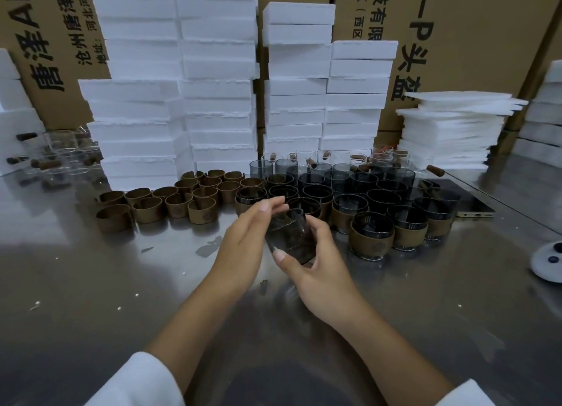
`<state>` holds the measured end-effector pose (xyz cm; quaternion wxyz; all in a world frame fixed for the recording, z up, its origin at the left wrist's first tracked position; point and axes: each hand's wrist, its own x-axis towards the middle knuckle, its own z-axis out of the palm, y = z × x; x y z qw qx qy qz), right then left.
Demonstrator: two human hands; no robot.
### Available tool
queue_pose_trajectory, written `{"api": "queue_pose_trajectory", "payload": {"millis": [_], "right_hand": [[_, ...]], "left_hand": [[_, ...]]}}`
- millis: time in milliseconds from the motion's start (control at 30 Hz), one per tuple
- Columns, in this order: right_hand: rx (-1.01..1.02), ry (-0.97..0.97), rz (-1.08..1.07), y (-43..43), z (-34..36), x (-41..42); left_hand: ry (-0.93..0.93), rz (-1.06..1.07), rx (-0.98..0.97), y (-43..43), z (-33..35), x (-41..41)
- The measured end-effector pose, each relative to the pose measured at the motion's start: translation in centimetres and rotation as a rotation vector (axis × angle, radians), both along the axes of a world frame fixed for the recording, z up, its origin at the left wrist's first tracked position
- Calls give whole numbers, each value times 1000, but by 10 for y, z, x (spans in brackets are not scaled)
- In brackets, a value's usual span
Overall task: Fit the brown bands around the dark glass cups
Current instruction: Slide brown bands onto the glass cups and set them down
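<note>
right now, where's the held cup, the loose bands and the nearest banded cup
held cup (289,238), head view, side wall
loose brown bands (149,214), head view, front band's side
nearest banded cup (372,241), head view, its band

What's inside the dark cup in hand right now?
Nothing visible: the dark glass cup, tilted in the right hand, looks empty. That hand and the left hand cover parts of its wall.

Dim w/ glare on steel table, fisheye-bent edges.
</note>
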<state>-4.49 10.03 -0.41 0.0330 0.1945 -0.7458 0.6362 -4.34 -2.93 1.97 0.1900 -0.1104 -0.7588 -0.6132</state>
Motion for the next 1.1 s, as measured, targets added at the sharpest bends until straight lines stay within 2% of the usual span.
{"api": "queue_pose_trajectory", "payload": {"millis": [100,300,433,600,800,967,1100], "right_hand": [[6,4,2,0,0,-1],[22,-16,22,-1,1,-1],[11,-30,-21,-1,1,-2],[-1,-34,-98,0,3,-3],[-30,-48,-180,3,6,-4],[-89,-50,-258,4,10,-5],[-122,-43,-225,4,9,-5]], "left_hand": [[12,-22,62,1,6,-1],[48,-30,-41,5,6,0],[117,-35,-70,10,7,6],[164,-19,-202,11,5,9],[206,3,-182,10,1,8],[133,17,-161,3,-7,3],[53,-16,-133,0,-8,3]]}}
